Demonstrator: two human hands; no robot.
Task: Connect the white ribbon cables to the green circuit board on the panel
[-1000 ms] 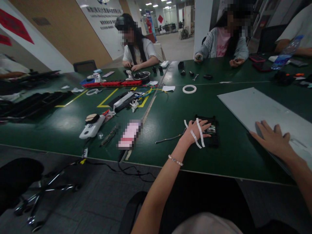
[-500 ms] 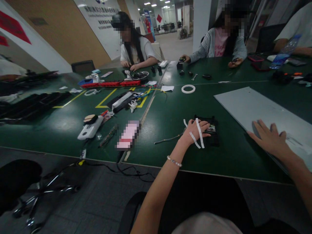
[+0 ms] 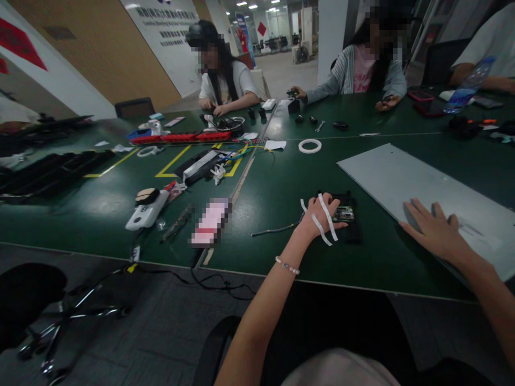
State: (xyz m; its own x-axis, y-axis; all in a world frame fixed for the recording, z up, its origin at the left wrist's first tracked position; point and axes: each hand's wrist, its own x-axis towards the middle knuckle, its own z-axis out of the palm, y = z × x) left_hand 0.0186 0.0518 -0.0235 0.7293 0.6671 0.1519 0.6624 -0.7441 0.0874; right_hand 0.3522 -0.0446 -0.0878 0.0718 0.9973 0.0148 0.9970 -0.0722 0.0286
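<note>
Where its circuitry [image 3: 346,214] lies bare, the device [image 3: 353,234] sits partly under the left hand [image 3: 318,217], which is curled, grip unclear. Work on it looks unfinished; how much remains, can't tell. Tape strips [image 3: 328,216] on that hand's back seem unused. Right hand [image 3: 434,230], well apart, spreads flat on the panel [image 3: 396,174]. Ahead of the hands, on the surface [image 3: 382,262]: tape roll [image 3: 309,151].

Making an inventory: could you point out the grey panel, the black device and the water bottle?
Grey panel [image 3: 410,178], head view: bare upper surface.
Black device [image 3: 345,214], head view: exposed circuitry.
Water bottle [image 3: 469,87], head view: middle of its body.
</note>
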